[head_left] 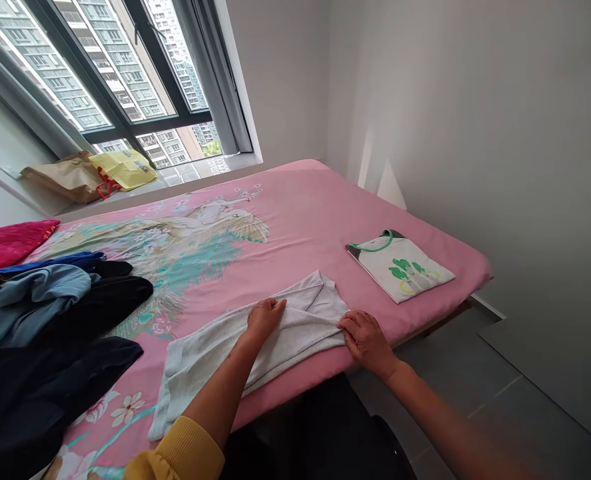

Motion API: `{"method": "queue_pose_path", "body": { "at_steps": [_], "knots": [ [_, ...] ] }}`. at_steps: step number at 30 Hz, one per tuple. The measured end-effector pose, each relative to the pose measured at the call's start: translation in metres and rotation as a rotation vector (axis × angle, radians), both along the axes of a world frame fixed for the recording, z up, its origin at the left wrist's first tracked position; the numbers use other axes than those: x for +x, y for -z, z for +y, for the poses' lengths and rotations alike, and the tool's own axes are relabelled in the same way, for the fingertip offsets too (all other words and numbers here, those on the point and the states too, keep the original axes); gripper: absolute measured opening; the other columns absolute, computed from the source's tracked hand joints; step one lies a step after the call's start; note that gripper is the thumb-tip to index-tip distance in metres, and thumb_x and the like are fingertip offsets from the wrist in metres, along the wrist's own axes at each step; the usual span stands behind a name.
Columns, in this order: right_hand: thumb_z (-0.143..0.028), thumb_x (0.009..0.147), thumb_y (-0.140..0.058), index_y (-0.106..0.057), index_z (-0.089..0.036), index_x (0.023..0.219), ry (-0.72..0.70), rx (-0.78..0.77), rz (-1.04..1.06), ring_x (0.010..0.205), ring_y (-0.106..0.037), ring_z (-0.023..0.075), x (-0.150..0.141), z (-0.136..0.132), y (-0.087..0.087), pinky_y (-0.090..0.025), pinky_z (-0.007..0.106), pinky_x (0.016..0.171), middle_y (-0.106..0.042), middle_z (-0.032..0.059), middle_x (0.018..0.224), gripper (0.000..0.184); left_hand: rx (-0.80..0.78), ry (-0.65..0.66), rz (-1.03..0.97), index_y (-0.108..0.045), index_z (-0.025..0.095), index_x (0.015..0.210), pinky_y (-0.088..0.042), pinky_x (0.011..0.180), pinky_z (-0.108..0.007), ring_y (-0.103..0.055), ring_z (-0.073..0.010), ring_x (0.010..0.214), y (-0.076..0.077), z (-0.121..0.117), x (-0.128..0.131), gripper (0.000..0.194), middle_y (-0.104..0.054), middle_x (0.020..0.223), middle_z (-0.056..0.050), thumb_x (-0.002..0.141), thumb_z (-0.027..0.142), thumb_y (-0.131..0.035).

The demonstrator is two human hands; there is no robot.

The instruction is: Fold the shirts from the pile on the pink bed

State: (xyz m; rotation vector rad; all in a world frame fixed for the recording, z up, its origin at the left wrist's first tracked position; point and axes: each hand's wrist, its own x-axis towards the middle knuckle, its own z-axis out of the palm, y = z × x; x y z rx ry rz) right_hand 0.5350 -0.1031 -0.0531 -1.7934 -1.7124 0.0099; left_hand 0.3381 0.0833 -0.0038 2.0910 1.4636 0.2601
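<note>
A light grey garment [210, 347] lies in a long, narrow shape along the near edge of the bed, with creases and a folded layer at its right end. Whether it is a top or trousers, I cannot tell. My left hand [265, 320] is closed on the cloth around the garment's middle, with the thumb against the fingers. At the right end near the bed edge, my right hand [366, 339] pinches the garment's corner. A folded white T-shirt [415, 270] with a green neckline and a green vegetable print lies flat to the right, apart from my hands.
Dark and blue clothes [50, 313] are heaped on the left of the bed, beside a red cushion-like item [12, 243]. The pink bedsheet [305, 213] has a bird pattern. A brown paper bag [68, 177] and a yellow bag [125, 168] stand on the windowsill.
</note>
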Motion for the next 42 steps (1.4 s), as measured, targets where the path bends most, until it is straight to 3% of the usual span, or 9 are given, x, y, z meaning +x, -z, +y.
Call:
{"method": "queue_pose_path", "body": {
  "at_steps": [9,14,20,23,25,27,33,38,42],
  "knots": [
    [-0.006,0.074,-0.045,-0.054,-0.019,0.113,-0.002,0.045,0.012,0.112,-0.044,0.0233,0.000,0.002,-0.008,-0.034,0.040,0.100,-0.054,0.0091,0.113,0.042,-0.134,0.182,-0.021,-0.054,0.019,0.058,-0.029,0.050,-0.023,-0.043,-0.0113,0.052,-0.013,0.006,-0.013,0.036,-0.047,0.053,0.005,0.073,0.052,-0.054],
    [-0.012,0.082,-0.047,-0.061,-0.021,0.090,-0.034,0.052,-0.043,0.107,-0.046,0.0216,-0.006,0.008,-0.004,-0.036,0.038,0.096,-0.056,0.0070,0.102,0.019,0.016,0.108,0.006,-0.057,0.019,0.062,-0.035,0.059,-0.026,-0.053,-0.0160,0.065,-0.001,0.006,-0.009,0.029,-0.057,0.063,0.000,0.076,0.045,-0.053],
    [-0.016,0.084,-0.047,-0.060,-0.021,0.094,0.043,0.069,-0.008,0.106,-0.047,0.0212,-0.009,-0.003,-0.009,-0.035,0.038,0.096,-0.057,0.0070,0.103,0.017,0.310,0.050,-0.071,-0.062,0.019,0.091,-0.041,0.086,-0.032,-0.055,-0.0208,0.097,0.003,-0.008,-0.013,0.020,-0.061,0.100,-0.008,0.083,0.030,-0.047],
    [-0.019,0.087,-0.044,-0.059,-0.022,0.097,0.058,0.100,0.021,0.107,-0.048,0.0210,-0.013,-0.004,-0.018,-0.034,0.038,0.097,-0.058,0.0073,0.105,0.018,0.518,0.375,-0.149,-0.064,0.022,0.098,-0.042,0.092,-0.033,-0.056,-0.0185,0.099,0.001,-0.025,-0.021,0.025,-0.063,0.101,-0.007,0.085,0.019,-0.042],
    [-0.021,0.088,-0.043,-0.059,-0.022,0.099,0.055,0.077,0.023,0.107,-0.048,0.0213,-0.018,0.000,-0.020,-0.033,0.038,0.096,-0.059,0.0074,0.105,0.019,0.529,0.657,-0.114,-0.064,0.024,0.104,-0.041,0.095,-0.034,-0.056,-0.0179,0.104,0.000,-0.035,-0.024,0.032,-0.065,0.105,-0.006,0.085,0.015,-0.040],
    [-0.023,0.087,-0.045,-0.059,-0.021,0.100,0.101,0.011,0.010,0.103,-0.049,0.0221,-0.020,0.006,-0.020,-0.034,0.037,0.092,-0.060,0.0076,0.102,0.019,0.490,0.770,-0.025,-0.060,0.026,0.116,-0.036,0.103,-0.037,-0.051,-0.0187,0.117,0.002,-0.040,-0.024,0.037,-0.061,0.120,-0.005,0.087,0.015,-0.038],
    [-0.023,0.079,-0.052,-0.054,-0.020,0.067,0.255,-0.228,-0.067,0.084,-0.051,0.0201,-0.010,0.014,-0.017,-0.032,0.033,0.075,-0.061,0.0045,0.080,0.012,0.421,0.611,0.145,-0.032,0.024,0.141,-0.018,0.113,-0.046,-0.027,-0.0218,0.136,0.022,-0.037,-0.022,0.057,-0.036,0.146,-0.006,0.089,0.044,-0.042],
    [-0.024,0.082,-0.047,-0.057,-0.021,0.079,0.291,-0.201,-0.068,0.084,-0.051,0.0195,-0.001,0.009,-0.028,-0.031,0.032,0.074,-0.063,0.0040,0.083,0.011,0.449,0.559,0.154,-0.028,0.022,0.142,-0.014,0.113,-0.047,-0.024,-0.0239,0.138,0.027,-0.038,-0.021,0.068,-0.031,0.149,-0.009,0.084,0.053,-0.046],
    [-0.029,0.080,-0.053,-0.061,-0.022,0.090,0.215,-0.213,-0.086,0.094,-0.049,0.0225,-0.009,0.014,-0.033,-0.032,0.034,0.078,-0.062,0.0067,0.095,0.015,0.534,0.567,0.123,-0.036,0.019,0.139,-0.012,0.114,-0.046,-0.020,-0.0242,0.139,0.023,-0.046,-0.022,0.057,-0.030,0.149,-0.010,0.087,0.043,-0.043]
  ]
}}
